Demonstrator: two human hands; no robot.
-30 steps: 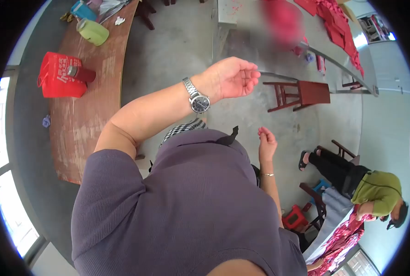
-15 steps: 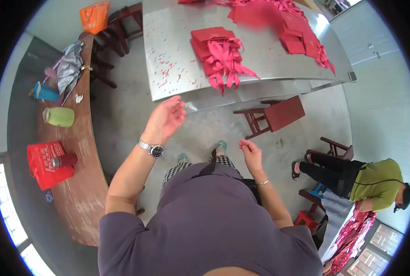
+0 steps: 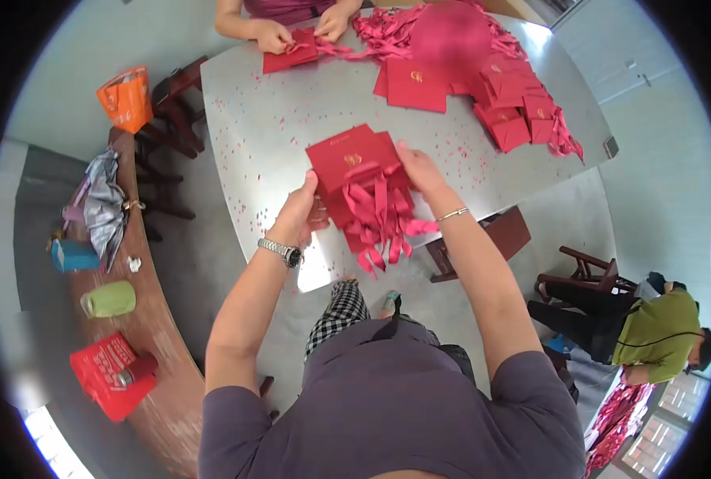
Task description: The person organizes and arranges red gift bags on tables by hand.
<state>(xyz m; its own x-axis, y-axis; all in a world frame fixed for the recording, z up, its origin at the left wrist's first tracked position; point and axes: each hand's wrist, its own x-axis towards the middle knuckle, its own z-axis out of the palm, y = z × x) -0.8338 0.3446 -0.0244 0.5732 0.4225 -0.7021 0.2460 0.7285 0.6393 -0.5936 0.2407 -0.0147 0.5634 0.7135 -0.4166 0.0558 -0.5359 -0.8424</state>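
A stack of flat red paper bags (image 3: 333, 156) with gold emblems is between my two hands, over the near edge of the metal table. Loose pinkish-red ribbons (image 3: 378, 209) hang from its near side. My left hand (image 3: 298, 209) grips the stack's left edge, its thumb on the top face and its fingers partly hidden below. On the opposite edge, my right hand (image 3: 421, 169) is closed on the stack, thumb side up.
Across the metal table (image 3: 252, 120), another person's hands (image 3: 274, 37) work a ribbon on a red bag. More red bags (image 3: 416, 86) and ribbons lie at the back right. A wooden stool (image 3: 505, 231) stands under the right edge. Another person (image 3: 660, 331) bends over a second table at right.
I have come closer to the table. Both hands, previously without anything in them, have reached forward and taken hold of the stack. The person across the table has come into view.
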